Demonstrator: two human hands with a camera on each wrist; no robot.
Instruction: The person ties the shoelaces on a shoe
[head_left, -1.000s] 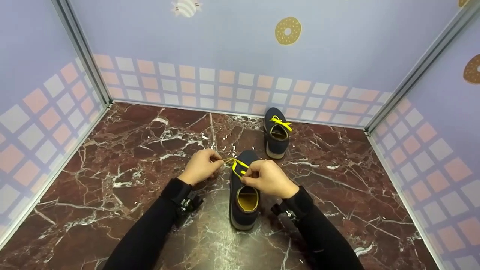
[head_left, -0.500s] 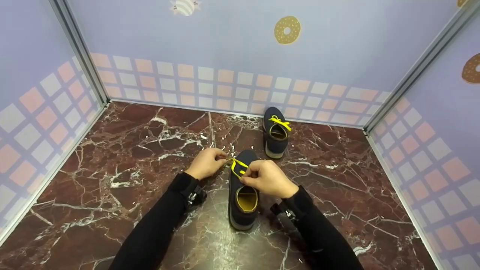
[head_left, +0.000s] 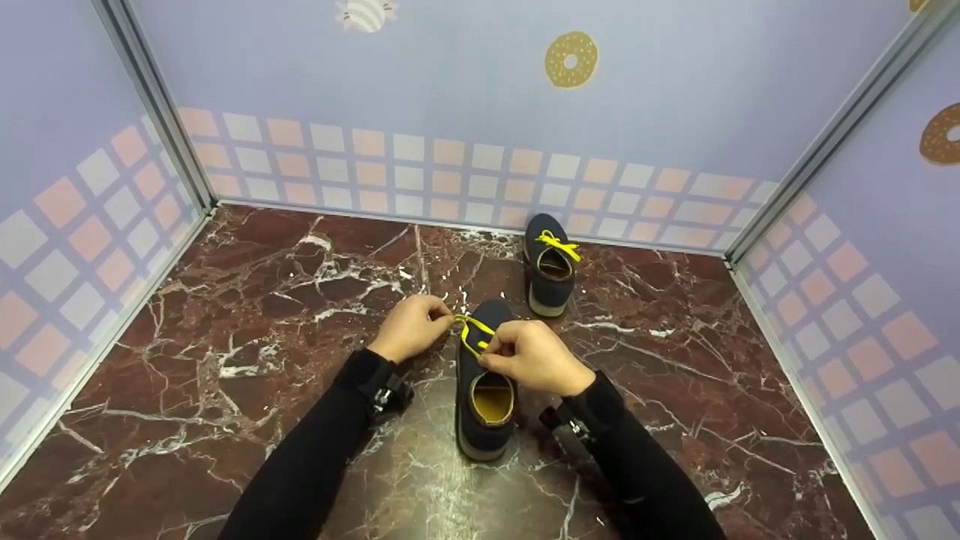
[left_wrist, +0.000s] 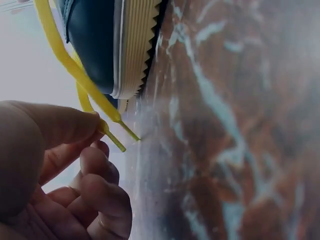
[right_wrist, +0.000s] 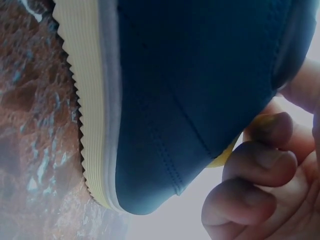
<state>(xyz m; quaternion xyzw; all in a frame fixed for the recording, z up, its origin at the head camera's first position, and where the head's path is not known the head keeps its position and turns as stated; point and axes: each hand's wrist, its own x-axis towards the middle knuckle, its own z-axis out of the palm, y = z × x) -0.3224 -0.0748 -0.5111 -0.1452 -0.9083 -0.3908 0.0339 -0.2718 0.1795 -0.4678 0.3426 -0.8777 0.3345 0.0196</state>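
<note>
A dark lace-up shoe [head_left: 480, 439] with a yellow lining stands on the floor, its toe pointing away from me. Beside its toe, my left hand [head_left: 412, 330] pinches the yellow shoelace [left_wrist: 86, 103] between thumb and forefinger, close to its tip. A second lace end [left_wrist: 102, 100] hangs just past those fingertips in the left wrist view. My right hand [head_left: 536, 356] is over the shoe's right side, thumb and forefinger pinching the lace near the eyelets. In the right wrist view the shoe's side [right_wrist: 165, 100] hides most of that pinch; a bit of yellow lace [right_wrist: 220, 159] shows.
The matching shoe [head_left: 551, 289], its yellow lace tied in a bow [head_left: 559, 245], stands farther off to the right, near the back wall [head_left: 450, 90]. Reddish-brown marbled floor [head_left: 300, 300] surrounds both shoes. Panels enclose the left and right sides.
My left hand has shifted slightly right, closer to the shoe's toe, and less lace shows beyond its fingertips. My right hand keeps its pinch and has hardly moved.
</note>
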